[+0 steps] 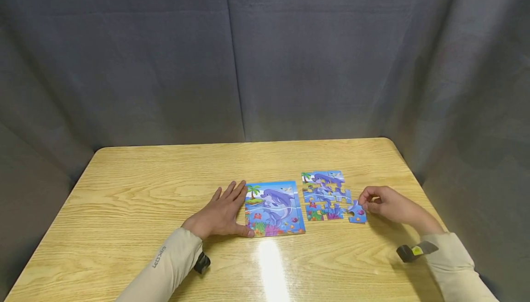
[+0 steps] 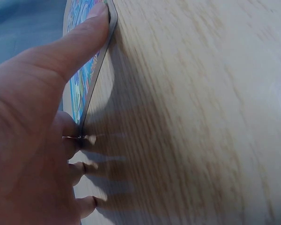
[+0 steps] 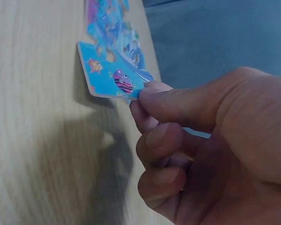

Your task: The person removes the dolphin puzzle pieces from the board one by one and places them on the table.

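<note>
My right hand (image 1: pixel 388 204) pinches a corner puzzle piece (image 1: pixel 358 213) between thumb and forefinger. In the right wrist view this puzzle piece (image 3: pixel 113 75) shows a striped fish and an orange starfish on blue. Left of it lie several joined puzzle pieces (image 1: pixel 325 196) with a dolphin picture. My left hand (image 1: pixel 221 212) lies with spread, straight fingers at the left edge of a framed dolphin board (image 1: pixel 275 207). Its thumb rests on the board's near left corner, as the left wrist view shows with the board's edge (image 2: pixel 96 70).
The board and pieces lie on a light wooden table (image 1: pixel 136 187) with rounded far corners. Grey curtains (image 1: pixel 165 63) hang behind it and on both sides. A bright light reflection falls on the table in front of the board.
</note>
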`<state>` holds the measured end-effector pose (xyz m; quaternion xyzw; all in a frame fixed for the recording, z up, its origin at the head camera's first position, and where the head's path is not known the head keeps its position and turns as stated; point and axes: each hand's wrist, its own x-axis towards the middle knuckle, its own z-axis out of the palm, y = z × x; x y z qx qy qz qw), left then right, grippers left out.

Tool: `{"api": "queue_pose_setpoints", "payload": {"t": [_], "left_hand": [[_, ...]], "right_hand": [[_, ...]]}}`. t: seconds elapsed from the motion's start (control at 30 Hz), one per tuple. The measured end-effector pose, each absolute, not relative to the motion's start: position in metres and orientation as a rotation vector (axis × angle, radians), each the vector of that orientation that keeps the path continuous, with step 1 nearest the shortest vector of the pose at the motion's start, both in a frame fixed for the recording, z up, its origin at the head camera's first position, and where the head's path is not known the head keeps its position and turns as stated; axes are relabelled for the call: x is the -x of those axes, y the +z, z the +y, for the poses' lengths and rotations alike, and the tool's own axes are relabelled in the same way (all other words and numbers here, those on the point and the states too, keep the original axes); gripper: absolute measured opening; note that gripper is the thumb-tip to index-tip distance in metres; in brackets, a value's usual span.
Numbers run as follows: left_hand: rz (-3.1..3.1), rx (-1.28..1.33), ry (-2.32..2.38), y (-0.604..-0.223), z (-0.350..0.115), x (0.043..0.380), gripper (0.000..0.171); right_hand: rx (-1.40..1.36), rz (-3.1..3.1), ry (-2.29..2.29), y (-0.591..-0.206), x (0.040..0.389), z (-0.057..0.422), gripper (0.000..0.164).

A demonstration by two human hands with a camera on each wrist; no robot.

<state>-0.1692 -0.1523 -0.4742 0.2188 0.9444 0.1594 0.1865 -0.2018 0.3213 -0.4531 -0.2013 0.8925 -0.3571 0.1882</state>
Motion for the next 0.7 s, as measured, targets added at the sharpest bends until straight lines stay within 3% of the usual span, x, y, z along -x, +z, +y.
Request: {"api": "queue_pose_setpoints", "payload": {"t": [0.7], "left_hand": [[2.661,-0.637,0.465,-0.473,-0.156,0.171,0.124]], "right_hand": [[0.458,2.609,-1.055,-0.464,0.198,0.321,0.008]]}}
